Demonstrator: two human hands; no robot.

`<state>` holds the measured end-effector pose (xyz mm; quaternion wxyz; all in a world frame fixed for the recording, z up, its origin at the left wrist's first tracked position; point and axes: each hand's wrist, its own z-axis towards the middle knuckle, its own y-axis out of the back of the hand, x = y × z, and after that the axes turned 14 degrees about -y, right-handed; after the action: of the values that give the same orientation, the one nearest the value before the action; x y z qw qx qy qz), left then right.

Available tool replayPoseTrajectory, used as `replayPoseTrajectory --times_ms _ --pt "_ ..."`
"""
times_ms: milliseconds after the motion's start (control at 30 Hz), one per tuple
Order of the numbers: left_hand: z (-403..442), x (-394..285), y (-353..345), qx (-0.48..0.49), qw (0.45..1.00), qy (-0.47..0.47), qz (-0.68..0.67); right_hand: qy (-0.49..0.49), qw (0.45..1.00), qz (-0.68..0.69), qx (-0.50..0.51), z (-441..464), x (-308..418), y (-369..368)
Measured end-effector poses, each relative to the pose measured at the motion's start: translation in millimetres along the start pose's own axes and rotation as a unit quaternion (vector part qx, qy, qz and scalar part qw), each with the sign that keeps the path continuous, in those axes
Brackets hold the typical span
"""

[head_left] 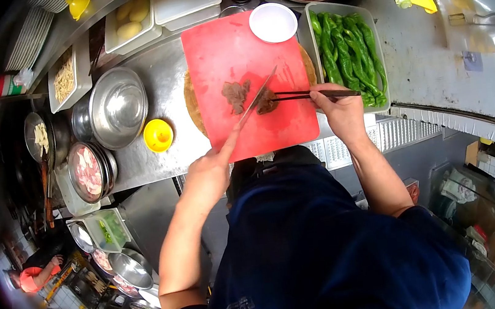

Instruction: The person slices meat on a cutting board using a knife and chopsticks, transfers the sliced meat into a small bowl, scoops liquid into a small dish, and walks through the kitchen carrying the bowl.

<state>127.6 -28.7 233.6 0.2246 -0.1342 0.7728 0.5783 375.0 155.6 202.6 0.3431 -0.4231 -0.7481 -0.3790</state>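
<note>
My left hand is closed around a knife, its blade slanting up and right across the red cutting board. In my right hand is a pair of dark chopsticks, pointing left. Their tips touch a piece of brown cooked meat, which lies just right of the blade. More brown meat, some of it cut, rests to the left of the blade. A white bowl sits on the board's upper right corner.
A plastic tub of green peppers stands right of the board. To the left are a small yellow cup, a steel bowl and a bowl of raw sliced meat. Another person is at the far lower left.
</note>
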Motion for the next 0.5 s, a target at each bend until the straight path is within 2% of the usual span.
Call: replayPoseTrajectory --times_ms 100,200,267,333,467,500 --pt "22.3 -0.5 -39.2 -0.037 0.999 -0.004 0.009 0.003 1.0 0.02 0.007 -1.7 -7.2 2.4" --pt "31.3 -2.0 -45.3 -0.055 0.998 0.014 0.003 0.011 0.998 0.058 0.007 -10.2 -16.0 9.1" --pt "22.5 -0.3 -43.2 -0.1 0.995 0.015 -0.025 0.014 0.992 0.123 0.005 -13.3 -23.1 12.6" --pt "11.1 -4.4 -36.8 -0.084 0.996 0.028 -0.03 0.021 0.98 0.199 -0.012 -19.0 -27.1 12.7" --pt "0.7 -13.4 -47.0 -0.103 0.993 0.055 -0.013 0.056 0.988 0.141 -0.03 -16.7 -56.7 5.7" --pt "1.3 -15.6 -47.3 -0.109 0.992 0.056 -0.016 0.07 0.995 0.062 -0.041 -19.7 -57.7 4.7"
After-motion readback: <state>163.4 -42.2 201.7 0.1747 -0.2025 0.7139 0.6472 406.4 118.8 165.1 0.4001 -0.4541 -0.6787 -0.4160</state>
